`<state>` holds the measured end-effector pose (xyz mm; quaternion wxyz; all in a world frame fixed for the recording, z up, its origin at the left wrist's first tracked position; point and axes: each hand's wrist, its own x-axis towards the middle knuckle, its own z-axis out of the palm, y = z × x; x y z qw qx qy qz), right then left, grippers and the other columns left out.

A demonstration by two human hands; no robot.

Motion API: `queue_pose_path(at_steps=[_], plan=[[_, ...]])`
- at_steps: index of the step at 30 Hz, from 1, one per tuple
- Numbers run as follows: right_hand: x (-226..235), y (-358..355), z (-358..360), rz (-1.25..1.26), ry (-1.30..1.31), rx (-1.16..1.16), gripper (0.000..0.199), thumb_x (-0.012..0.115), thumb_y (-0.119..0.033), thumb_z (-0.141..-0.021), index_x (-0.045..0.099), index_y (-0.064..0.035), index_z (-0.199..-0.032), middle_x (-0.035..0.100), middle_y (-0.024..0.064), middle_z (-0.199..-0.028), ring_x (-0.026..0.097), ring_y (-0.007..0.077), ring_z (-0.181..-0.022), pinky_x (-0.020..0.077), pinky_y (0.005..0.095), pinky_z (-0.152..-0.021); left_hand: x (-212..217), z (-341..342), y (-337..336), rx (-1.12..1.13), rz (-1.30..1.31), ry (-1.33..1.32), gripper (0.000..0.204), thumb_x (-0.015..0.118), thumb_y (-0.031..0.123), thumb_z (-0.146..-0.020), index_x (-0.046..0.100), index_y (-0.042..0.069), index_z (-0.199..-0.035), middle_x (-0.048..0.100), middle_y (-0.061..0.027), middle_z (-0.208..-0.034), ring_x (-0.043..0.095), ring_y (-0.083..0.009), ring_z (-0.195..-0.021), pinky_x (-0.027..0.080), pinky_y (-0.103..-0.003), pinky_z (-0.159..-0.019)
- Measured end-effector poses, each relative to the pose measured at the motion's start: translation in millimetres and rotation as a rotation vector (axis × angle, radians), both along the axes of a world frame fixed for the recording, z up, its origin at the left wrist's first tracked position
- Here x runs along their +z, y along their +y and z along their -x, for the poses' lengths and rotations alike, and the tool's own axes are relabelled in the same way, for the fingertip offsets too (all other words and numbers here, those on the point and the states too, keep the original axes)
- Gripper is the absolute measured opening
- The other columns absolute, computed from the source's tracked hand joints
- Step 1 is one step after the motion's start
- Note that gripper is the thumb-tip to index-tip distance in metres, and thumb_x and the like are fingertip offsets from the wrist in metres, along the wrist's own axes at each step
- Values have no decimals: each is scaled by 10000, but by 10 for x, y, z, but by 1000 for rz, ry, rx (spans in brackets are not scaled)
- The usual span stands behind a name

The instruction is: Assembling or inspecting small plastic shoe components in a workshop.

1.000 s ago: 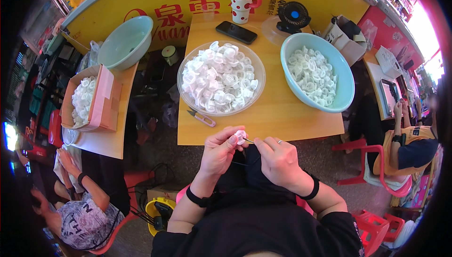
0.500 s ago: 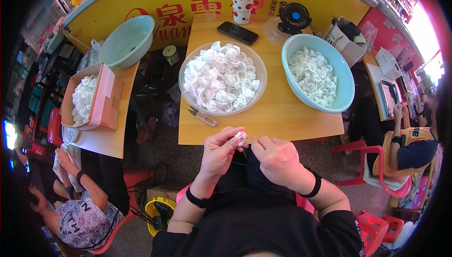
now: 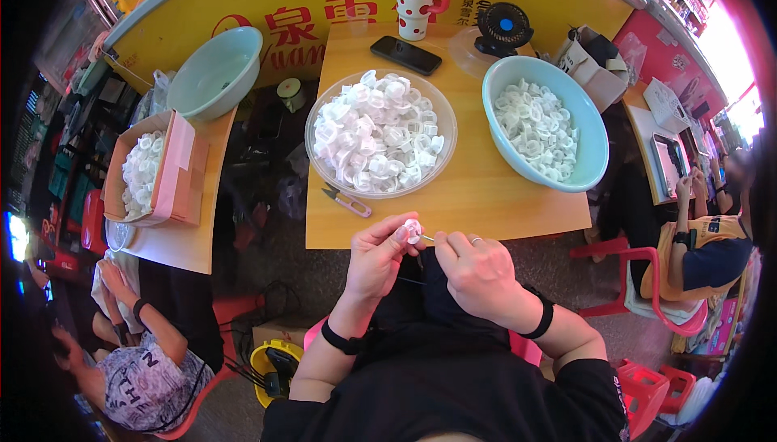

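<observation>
Close to the table's front edge, my left hand [image 3: 372, 257] pinches a small white plastic piece [image 3: 413, 231] between thumb and fingers. My right hand [image 3: 479, 274] is closed round a thin metal-tipped tool [image 3: 428, 238], its tip pointing at the piece; my fingers hide the rest of it. Ahead of my hands a clear round bowl [image 3: 452, 146] is heaped with white plastic pieces [image 3: 376, 130]. Small snips [image 3: 348, 201] lie beside that bowl. On the right, a light blue basin [image 3: 595, 159] holds many ring-shaped clear-white pieces [image 3: 538, 130].
A phone [image 3: 406, 55], a dotted tumbler [image 3: 415, 1] and a small black fan [image 3: 504, 27] stand at the table's back. Leftward, another table bears a cardboard box [image 3: 182, 175] of white pieces and a green basin [image 3: 247, 61]. People sit at both sides. A yellow bucket [image 3: 263, 361] is on the floor.
The white piece has turned slightly and risen a little in my left fingers. My right hand with the tool has shifted slightly to the right.
</observation>
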<state>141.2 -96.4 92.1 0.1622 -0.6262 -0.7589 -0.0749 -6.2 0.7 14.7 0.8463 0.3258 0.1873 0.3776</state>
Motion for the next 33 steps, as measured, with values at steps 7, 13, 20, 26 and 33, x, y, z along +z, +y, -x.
queue_pose_path(at_steps=[7,13,20,26,33], plan=[[-46,0,0,-10,-33,-28,280,581,-118,-713,615,30,-949,558,74,-751,598,181,-639,464,295,-531,24,-7,-1,-21,47,11,272,590,69,-924,610,-51,-1168,670,-125,-980,655,-180,-789,516,-240,-690],[-45,21,28,-30,-64,-13,317,585,-94,-711,617,44,-994,539,72,-736,581,192,-634,445,312,-531,44,21,1,-11,47,25,271,593,66,-922,611,-48,-1167,670,-119,-970,655,-183,-781,518,-244,-699],[-12,48,-38,0,24,0,302,610,-96,-711,628,19,-990,578,67,-766,605,207,-644,465,322,-528,29,61,10,-27,9,-4,271,603,51,-909,618,-35,-1165,663,-115,-1000,652,-189,-840,518,-253,-722],[3,101,-109,-28,544,22,337,682,-91,-757,602,-35,-1080,587,77,-908,628,276,-708,502,373,-567,66,57,13,-80,-74,-27,392,618,47,-894,545,-17,-1273,641,-126,-1025,650,-194,-878,516,-255,-749],[-237,208,-41,-16,557,208,335,690,-114,-763,577,-42,-1070,569,98,-1019,628,289,-738,505,371,-570,79,25,-58,-161,-29,-46,497,586,4,-900,433,-15,-1372,621,-114,-1117,616,-180,-1004,508,-307,-880]])
